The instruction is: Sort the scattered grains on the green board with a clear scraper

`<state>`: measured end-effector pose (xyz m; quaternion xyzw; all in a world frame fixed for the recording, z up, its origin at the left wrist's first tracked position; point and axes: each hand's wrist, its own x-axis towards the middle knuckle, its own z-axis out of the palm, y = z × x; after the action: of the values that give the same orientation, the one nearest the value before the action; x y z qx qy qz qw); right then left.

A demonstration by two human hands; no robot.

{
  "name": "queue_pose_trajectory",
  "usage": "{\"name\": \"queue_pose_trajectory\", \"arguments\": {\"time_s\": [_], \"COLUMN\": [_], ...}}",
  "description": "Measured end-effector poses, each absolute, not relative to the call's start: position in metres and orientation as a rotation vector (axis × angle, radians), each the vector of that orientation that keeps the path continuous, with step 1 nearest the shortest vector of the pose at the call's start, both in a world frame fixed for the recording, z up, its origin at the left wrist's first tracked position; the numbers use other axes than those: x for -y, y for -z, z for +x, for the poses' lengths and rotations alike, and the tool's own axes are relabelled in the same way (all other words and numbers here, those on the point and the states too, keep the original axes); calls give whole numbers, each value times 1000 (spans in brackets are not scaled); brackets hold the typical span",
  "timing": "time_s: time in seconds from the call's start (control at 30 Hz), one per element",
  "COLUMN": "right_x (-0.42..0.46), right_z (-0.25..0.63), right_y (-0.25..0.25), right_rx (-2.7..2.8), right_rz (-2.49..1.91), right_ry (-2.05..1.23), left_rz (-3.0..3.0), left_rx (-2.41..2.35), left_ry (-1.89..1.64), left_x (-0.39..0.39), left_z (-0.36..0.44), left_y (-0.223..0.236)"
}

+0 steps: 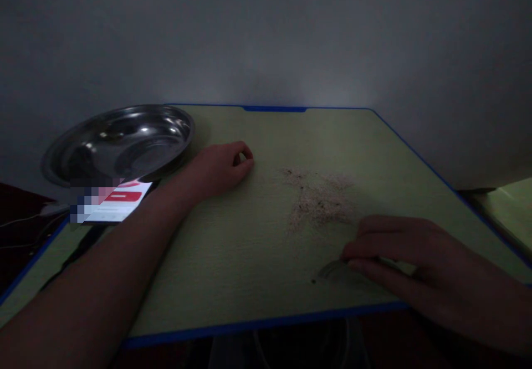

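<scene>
My right hand [399, 252] is pinched round a thin, curved metal tool [332, 268] low on the right. Its pronged tip is dim and blurred, so I cannot tell whether it is a fork or tweezers. Just off that tip lies one small dark bit [313, 281]. A spread heap of pale, fine grains [320, 200] with dark specks covers the tabletop between my hands. My left hand [226, 164] rests on the table left of the heap, fingers curled and thumb against the forefinger, with nothing visible in them.
At the far left a wide steel basin [145, 153] stands tilted. Partly beneath it is a lit phone screen [120, 201], some of it blurred out. The pale green table [233, 258] has a blue edge, with a grey wall [266, 36] behind it. Cables lie at left.
</scene>
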<state>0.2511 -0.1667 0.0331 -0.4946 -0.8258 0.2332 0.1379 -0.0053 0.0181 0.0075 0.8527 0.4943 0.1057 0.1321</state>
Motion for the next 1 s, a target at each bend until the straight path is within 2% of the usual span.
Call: {"name": "queue_pose_trajectory", "arguments": {"time_s": [0.2, 0.37, 0.5, 1.0], "right_x": [167, 182, 184, 142], "right_z": [244, 250, 250, 209], "right_y": [-36, -30, -26, -35], "right_rx": [2432, 2377, 2401, 2400], "right_rz": [-1398, -1384, -1423, -1272], "right_ry": [-688, -566, -698, -695], "left_rz": [2478, 2487, 2491, 2508], "left_rx": [-1428, -1408, -1423, -1392], "left_ry": [-312, -324, -320, -343], "left_x": [-19, -19, -20, -19], "left_z": [-6, -7, -7, -6], "left_y": [-6, -5, -4, -5]}}
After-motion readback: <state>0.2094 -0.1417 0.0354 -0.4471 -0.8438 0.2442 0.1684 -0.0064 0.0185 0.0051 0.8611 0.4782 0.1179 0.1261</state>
